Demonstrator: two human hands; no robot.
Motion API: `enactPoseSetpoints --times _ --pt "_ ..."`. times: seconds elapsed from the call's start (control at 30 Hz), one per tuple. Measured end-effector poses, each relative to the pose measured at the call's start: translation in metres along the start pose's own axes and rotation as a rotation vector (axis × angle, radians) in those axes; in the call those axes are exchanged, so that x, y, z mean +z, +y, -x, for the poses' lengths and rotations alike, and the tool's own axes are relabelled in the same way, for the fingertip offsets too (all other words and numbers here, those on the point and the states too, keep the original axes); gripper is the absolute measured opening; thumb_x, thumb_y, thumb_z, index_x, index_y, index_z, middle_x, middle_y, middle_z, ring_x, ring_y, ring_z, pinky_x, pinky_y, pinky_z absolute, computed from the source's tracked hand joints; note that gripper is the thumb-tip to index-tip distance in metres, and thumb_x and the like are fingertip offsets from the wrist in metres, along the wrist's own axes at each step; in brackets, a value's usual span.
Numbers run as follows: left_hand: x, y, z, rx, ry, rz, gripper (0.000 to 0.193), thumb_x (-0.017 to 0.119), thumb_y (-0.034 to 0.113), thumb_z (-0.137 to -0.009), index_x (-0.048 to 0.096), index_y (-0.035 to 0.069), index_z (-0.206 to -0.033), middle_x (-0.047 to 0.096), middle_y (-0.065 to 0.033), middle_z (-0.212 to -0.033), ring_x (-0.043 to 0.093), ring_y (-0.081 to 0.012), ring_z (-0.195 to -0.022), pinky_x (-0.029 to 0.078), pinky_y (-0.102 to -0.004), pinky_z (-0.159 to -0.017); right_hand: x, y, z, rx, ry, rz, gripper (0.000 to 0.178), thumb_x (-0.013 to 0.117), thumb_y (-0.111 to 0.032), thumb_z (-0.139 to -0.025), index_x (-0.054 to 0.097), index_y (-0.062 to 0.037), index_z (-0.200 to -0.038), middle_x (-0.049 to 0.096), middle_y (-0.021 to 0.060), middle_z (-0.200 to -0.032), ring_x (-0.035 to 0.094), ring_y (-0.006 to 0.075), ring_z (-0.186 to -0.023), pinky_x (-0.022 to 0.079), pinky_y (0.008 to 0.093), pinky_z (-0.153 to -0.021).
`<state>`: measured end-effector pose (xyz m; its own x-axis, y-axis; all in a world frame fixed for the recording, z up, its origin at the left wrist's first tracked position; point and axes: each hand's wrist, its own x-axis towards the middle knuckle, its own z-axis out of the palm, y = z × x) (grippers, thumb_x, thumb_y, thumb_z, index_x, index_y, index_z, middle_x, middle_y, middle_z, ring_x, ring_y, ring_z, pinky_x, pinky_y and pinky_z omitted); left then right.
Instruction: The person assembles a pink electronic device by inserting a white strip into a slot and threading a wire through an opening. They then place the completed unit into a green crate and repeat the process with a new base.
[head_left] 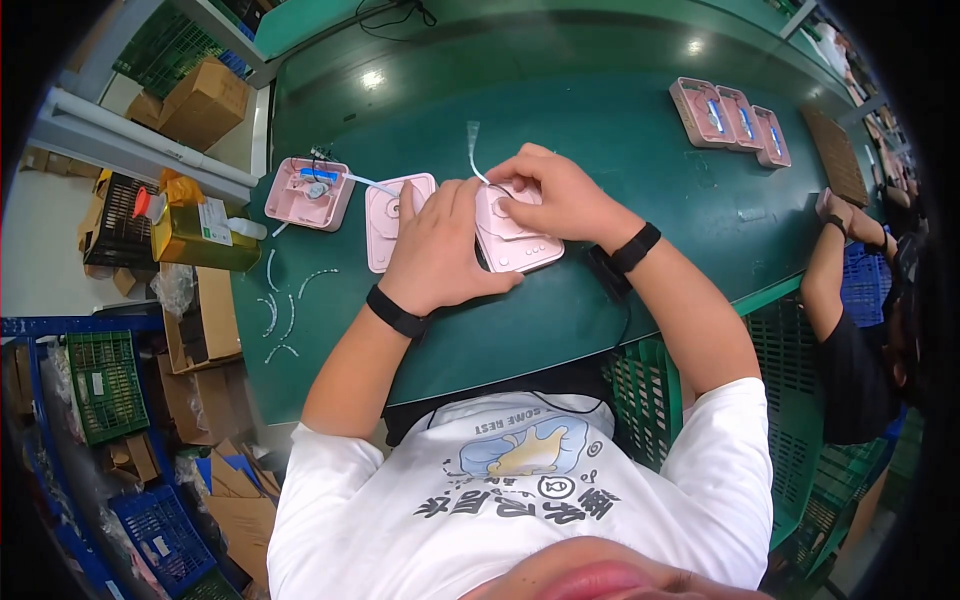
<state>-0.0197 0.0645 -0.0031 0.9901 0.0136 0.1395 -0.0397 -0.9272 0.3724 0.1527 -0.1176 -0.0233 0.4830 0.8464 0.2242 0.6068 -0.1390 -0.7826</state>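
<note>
Two pale pink plastic panels lie side by side on the green table. My left hand covers the gap between them. Its thumb reaches along the near edge of the right pink panel, its fingers along that panel's left side, gripping it; they also overlap the left pink panel. My right hand bends over the right panel's upper part, thumb and forefinger closed near its round feature. A whitish strip with a clear, flared end sticks out by the forefinger; what the fingertips pinch is hidden.
An open pink box with a blue cylinder and wires stands left, a white strip running toward the left panel. Loose white strips lie nearer. Pink boxes stand far right. A yellow can is beside the table; another person's arm rests right.
</note>
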Motion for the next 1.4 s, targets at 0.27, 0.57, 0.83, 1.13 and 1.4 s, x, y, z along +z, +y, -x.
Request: enactPoseSetpoints --times 0.27,0.57,0.83,1.13,1.4 --pt "0.006 -0.002 0.006 0.031 0.09 -0.045 0.125 0.099 0.063 -0.067 0.052 -0.003 -0.162 0.063 -0.0201 -0.152 0.061 -0.0368 -0.145 0.021 -0.0726 -0.134 -0.023 0.002 0.001 0.268 -0.218 -0.351 0.024 0.085 -0.011 -0.096 0.082 -0.0036 -0.118 0.074 0.0017 -0.1 0.067 0.0111 -0.091 0.056 0.0284 -0.086" --pt "0.004 -0.002 0.005 0.023 0.094 -0.044 0.124 0.098 0.063 -0.067 0.054 -0.003 -0.162 0.064 -0.0207 -0.15 0.063 -0.0361 -0.143 0.024 -0.0753 -0.133 -0.032 -0.01 0.002 0.099 -0.122 -0.263 0.013 0.084 -0.01 -0.097 0.079 -0.0033 -0.108 0.074 0.0001 -0.095 0.068 0.0106 -0.088 0.057 0.0286 -0.083" --pt "0.007 -0.001 0.005 0.024 0.108 -0.039 0.122 0.098 0.063 -0.067 0.055 -0.004 -0.16 0.065 -0.0199 -0.146 0.066 -0.0357 -0.138 0.025 -0.0762 -0.132 -0.026 -0.004 0.006 0.127 -0.096 -0.16 0.012 0.084 -0.01 -0.098 0.076 -0.0031 -0.105 0.074 0.0004 -0.098 0.066 0.0103 -0.088 0.058 0.0288 -0.085" --pt "0.007 -0.001 0.007 0.044 0.158 -0.031 0.12 0.097 0.062 -0.066 0.057 -0.005 -0.157 0.066 -0.0184 -0.138 0.067 -0.0359 -0.132 0.026 -0.0775 -0.131 -0.025 -0.018 0.007 0.245 -0.007 -0.203 0.018 0.085 -0.009 -0.1 0.072 -0.003 -0.111 0.073 -0.0023 -0.1 0.061 0.0055 -0.084 0.055 0.026 -0.075" --pt "0.003 0.0 0.004 0.007 0.089 -0.027 0.124 0.099 0.063 -0.067 0.054 -0.002 -0.162 0.064 -0.0199 -0.147 0.064 -0.0387 -0.14 0.025 -0.0761 -0.133 -0.01 -0.01 0.007 0.366 0.022 -0.332 0.016 0.084 -0.005 -0.1 0.069 -0.0049 -0.106 0.071 -0.0014 -0.098 0.062 0.0035 -0.085 0.052 0.0223 -0.072"
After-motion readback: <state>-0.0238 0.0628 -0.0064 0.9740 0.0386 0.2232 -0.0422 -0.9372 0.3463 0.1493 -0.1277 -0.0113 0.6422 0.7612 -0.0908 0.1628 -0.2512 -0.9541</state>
